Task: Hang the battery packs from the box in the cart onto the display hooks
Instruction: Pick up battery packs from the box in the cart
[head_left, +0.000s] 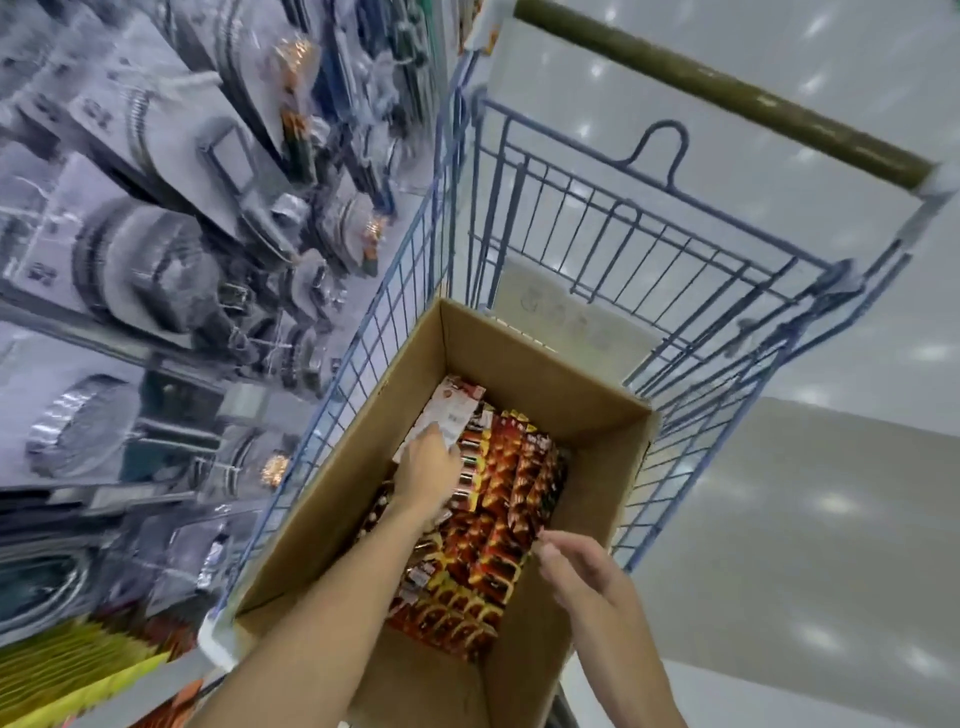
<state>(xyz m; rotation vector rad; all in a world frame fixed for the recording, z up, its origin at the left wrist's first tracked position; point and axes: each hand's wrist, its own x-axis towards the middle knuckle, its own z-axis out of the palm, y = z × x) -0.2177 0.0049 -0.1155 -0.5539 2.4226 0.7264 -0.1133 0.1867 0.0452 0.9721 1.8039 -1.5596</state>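
I see the cardboard box (587, 467) sitting open-topped inside the blue wire cart (613, 244), its left wall close against the cart's left mesh and its far corner short of the cart's far grille, where a pale panel lies on the cart floor. The battery packs (498, 525) stand in tight red, orange and yellow rows that fill most of the box floor; bare cardboard shows along the right wall and at the near end, so the freest room for reaching in is there and straight above. My left hand (428, 473) is down inside the box at the far left end of the rows, its fingers curled over a white-backed pack (449, 415) that leans against the left wall; I cannot tell whether they are truly clamped on it. My right hand (582, 571) hovers over the right edge of the rows, near the box's right wall, fingers loosely bent and spread, gripping nothing. To the left of the cart, just beyond its mesh, the display shelves (130, 234) run alongside, blurred, carrying grey packaged goods, with yellow packs (78, 670) at the near lower corner. To the right the pale, glossy floor (831, 493) lies open. The cart's dark handle bar (727, 93) crosses the far end.
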